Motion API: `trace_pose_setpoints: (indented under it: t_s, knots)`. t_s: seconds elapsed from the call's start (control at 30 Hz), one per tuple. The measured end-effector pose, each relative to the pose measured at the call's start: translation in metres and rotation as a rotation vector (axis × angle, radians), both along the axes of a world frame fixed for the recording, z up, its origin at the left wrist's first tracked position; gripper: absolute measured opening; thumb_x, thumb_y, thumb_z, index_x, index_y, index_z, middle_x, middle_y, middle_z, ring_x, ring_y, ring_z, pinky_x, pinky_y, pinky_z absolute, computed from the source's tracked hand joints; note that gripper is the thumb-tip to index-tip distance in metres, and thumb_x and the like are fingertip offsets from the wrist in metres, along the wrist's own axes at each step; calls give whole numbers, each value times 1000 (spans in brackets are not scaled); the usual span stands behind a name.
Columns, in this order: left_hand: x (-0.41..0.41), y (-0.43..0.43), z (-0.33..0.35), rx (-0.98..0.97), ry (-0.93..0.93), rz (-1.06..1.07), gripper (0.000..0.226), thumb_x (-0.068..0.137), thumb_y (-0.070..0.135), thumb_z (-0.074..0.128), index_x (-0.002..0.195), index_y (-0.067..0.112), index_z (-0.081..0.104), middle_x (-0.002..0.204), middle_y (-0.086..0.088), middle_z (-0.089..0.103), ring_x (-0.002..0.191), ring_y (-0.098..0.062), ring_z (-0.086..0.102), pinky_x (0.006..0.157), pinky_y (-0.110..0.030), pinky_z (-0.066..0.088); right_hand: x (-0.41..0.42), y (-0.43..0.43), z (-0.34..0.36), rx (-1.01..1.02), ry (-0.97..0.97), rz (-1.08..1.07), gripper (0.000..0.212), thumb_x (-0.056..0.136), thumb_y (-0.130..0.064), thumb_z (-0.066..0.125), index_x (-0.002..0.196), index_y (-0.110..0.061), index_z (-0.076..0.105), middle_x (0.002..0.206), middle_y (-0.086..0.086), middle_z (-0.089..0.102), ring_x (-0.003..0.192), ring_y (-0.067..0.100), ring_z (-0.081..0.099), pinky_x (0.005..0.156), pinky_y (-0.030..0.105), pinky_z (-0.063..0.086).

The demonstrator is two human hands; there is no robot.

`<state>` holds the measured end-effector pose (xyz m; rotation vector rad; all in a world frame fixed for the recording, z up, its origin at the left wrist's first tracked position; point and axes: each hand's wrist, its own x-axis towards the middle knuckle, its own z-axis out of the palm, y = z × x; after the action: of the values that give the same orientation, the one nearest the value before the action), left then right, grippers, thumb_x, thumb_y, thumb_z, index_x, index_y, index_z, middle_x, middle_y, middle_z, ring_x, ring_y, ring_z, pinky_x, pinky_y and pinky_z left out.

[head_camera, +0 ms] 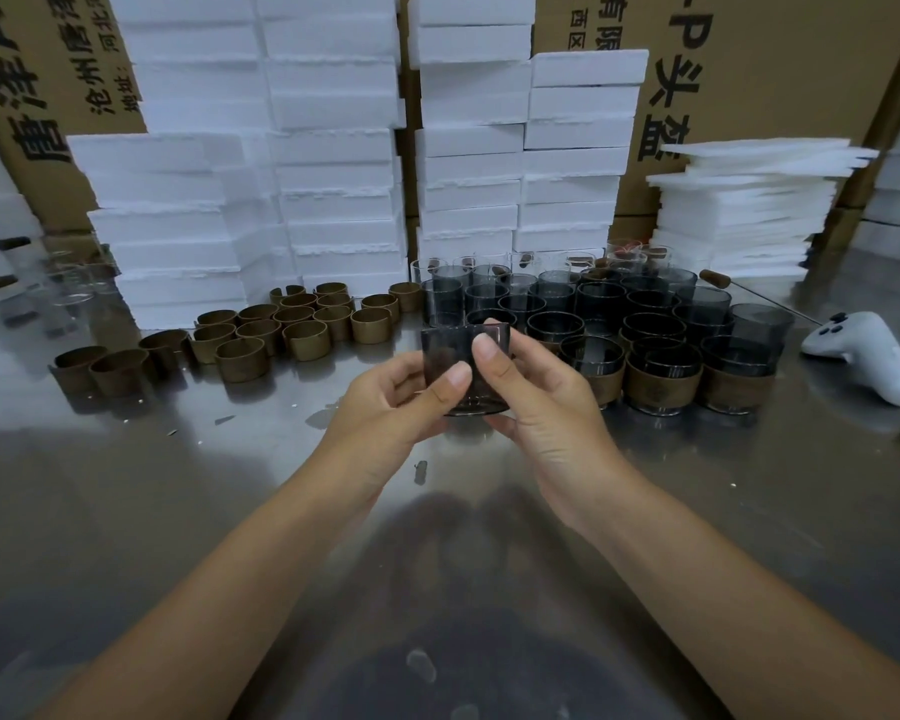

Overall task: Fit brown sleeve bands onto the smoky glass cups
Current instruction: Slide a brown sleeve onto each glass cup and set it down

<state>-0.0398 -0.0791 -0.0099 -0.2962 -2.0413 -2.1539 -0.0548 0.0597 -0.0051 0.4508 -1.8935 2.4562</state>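
Over the steel table (167, 501), before stacked white foam blocks (333, 163), the left hand (385, 407) and right hand (539, 407) both grasp 1 smoky glass cup (440, 350), upright between loose brown sleeve bands (281, 330) and the crowded cups (601, 298), thumbs hiding its lower wall.

Brightness: moderate, even, diffuse light from above.
Glare: soft sheen on the metal table (178, 485); the white foam blocks (333, 111) are nearly overexposed.
Shadows: dark, blurred patch at lower centre.
Distortion: wide-angle bending at the frame edges.
Focus: far left and right edges are soft.
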Motion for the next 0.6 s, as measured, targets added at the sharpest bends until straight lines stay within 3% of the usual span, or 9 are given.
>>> trace_pose_setpoints:
  t_s: [0.07, 0.2, 0.27, 0.4, 0.53, 0.6]
  knots:
    - [1, -1, 0, 16, 5, -28, 50, 69, 42, 65, 112, 15, 66, 102, 0, 74, 96, -10, 69, 77, -21, 54, 1, 1, 0, -7, 1, 36, 39, 59, -51, 72, 93, -34, 75, 94, -3, 74, 93, 10, 69, 95, 34, 51]
    - [1, -5, 2, 59, -8, -96, 42, 74, 42, 66, 107, 16, 70, 103, -4, 74, 97, -11, 69, 74, -18, 52, -1, 5, 4, -73, -79, 68, 73, 56, -48, 71, 123, -19, 65, 105, -3, 74, 91, 3, 68, 79, 17, 52]
    - [0, -7, 2, 85, -29, -122, 38, 71, 45, 71, 98, 18, 75, 103, -5, 74, 96, -12, 69, 75, -20, 53, 0, 5, 6, -112, -104, 91, 67, 62, -45, 67, 124, -19, 65, 103, -6, 74, 84, 0, 68, 70, 14, 51]
    - [-1, -9, 4, 109, -55, -160, 43, 63, 55, 69, 92, 25, 78, 103, -5, 74, 95, -15, 70, 77, -21, 55, 0, 5, 6, -155, -110, 110, 53, 70, -42, 61, 120, -24, 66, 95, -8, 73, 75, -1, 66, 77, 19, 48]
    - [-3, -9, 3, 122, -32, -201, 64, 49, 67, 81, 95, 23, 78, 103, -9, 74, 94, -18, 71, 76, -21, 55, 1, 3, 5, -99, -74, 110, 51, 73, -49, 58, 117, -24, 67, 96, -3, 73, 76, 3, 65, 68, 17, 49]
    - [-4, -9, 2, 143, -32, -208, 66, 46, 67, 81, 94, 21, 78, 101, -11, 74, 90, -19, 72, 73, -22, 56, 1, 3, 5, -33, -57, 113, 48, 74, -55, 54, 108, -26, 70, 100, 3, 74, 82, 9, 65, 71, 21, 47]
